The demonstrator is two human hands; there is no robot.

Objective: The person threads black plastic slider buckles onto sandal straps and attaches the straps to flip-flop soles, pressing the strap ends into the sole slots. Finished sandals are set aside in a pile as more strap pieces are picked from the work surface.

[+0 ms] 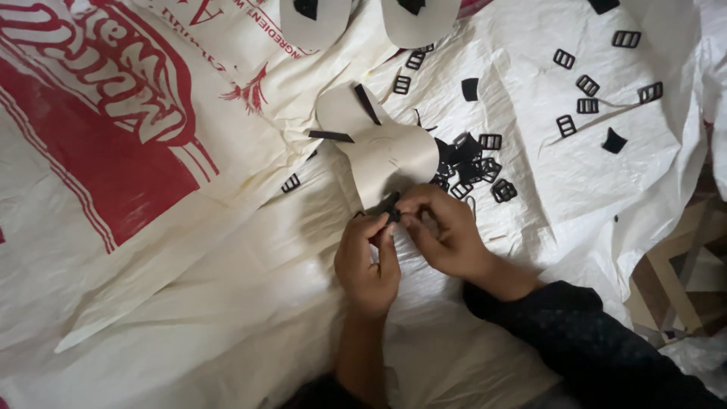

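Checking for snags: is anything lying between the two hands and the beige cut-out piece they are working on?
Nothing visible does. The left hand and right hand already meet at the lower edge of the beige cut-out piece, pinching a small black part there. The pile of black buckles lies to the right, clear of them.

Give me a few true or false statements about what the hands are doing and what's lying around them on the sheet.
1. Both hands pinch a small black piece at the lower edge of the beige cut-out. True: left hand, right hand.
2. The black buckles lie in a box. False: they lie loose on the white sheet.
3. The right arm wears a dark sleeve. True.
4. The sheet's print is blue. False: it is red.
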